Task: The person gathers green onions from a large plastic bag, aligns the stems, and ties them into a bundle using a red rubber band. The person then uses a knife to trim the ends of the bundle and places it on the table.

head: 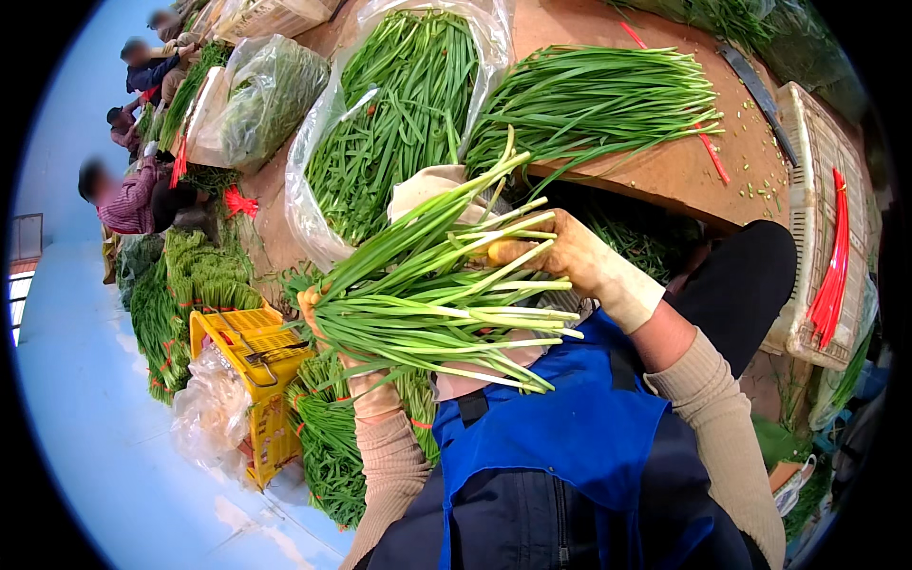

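A loose bunch of Chinese chives (427, 292) lies across my lap, its pale stem ends fanned to the right. My left hand (313, 317), in a rubber glove, is closed around the leafy left part. My right hand (552, 249), also gloved, touches the pale stems at the upper right, its fingertips partly behind them; whether it grips any is unclear. Beyond the bunch, an open clear plastic bag (299, 178) holds many loose chives. A flat pile of chives (598, 100) rests on the brown board (670, 178), with a red tie strip (712, 158) beside it.
A long-bladed knife (759, 96) lies at the board's right edge. Red tie strips (832, 263) lie on a white plastic crate (791, 214). To the left are a yellow plastic crate (267, 399) and tied chive bundles (324, 434). Several people sit at the upper left, one in a checked top (132, 196).
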`<state>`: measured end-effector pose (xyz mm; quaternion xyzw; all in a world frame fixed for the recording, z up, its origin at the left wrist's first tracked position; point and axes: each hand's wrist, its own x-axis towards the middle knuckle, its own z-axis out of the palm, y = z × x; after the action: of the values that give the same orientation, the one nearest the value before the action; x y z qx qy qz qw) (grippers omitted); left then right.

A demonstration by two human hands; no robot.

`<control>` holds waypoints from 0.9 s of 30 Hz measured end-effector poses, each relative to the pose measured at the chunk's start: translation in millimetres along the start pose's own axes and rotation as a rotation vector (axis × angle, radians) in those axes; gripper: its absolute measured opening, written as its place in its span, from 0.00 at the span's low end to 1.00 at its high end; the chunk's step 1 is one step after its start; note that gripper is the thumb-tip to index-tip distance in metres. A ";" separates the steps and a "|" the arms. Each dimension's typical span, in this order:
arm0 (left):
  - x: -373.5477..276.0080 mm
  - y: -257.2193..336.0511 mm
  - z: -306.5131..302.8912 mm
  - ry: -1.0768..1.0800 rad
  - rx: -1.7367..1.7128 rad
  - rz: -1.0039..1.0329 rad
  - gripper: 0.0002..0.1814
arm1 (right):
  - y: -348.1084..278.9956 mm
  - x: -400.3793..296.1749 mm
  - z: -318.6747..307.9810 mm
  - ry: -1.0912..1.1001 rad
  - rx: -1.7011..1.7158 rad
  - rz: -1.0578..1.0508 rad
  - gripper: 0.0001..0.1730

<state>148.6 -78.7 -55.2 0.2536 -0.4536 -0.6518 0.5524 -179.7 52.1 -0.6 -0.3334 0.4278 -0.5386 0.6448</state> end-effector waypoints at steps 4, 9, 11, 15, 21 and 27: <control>1.9 2.5 14.0 0.027 -0.572 -0.167 0.18 | -0.3 1.7 3.4 0.119 0.040 0.091 0.20; -0.9 0.0 10.4 0.048 -0.620 -0.188 0.12 | -1.4 2.8 4.9 0.160 0.195 0.169 0.16; -1.5 -0.4 5.1 0.103 -0.554 -0.212 0.14 | -4.5 1.2 8.1 0.256 0.229 0.215 0.14; -3.1 -6.5 -17.7 0.166 -0.504 -0.269 0.18 | 8.0 -10.3 -5.6 0.338 0.110 0.172 0.11; -10.5 -15.3 -33.6 0.311 -0.318 -0.309 0.15 | 2.1 -59.1 -78.3 0.593 -0.563 0.229 0.13; -18.7 -9.2 -27.3 0.225 -0.136 -0.298 0.24 | -10.1 -91.2 -54.5 0.474 -0.946 0.131 0.23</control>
<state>171.6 -69.5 -79.0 0.3513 -0.3010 -0.7231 0.5130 -238.4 141.2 3.5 -0.4295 0.7777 -0.3063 0.3420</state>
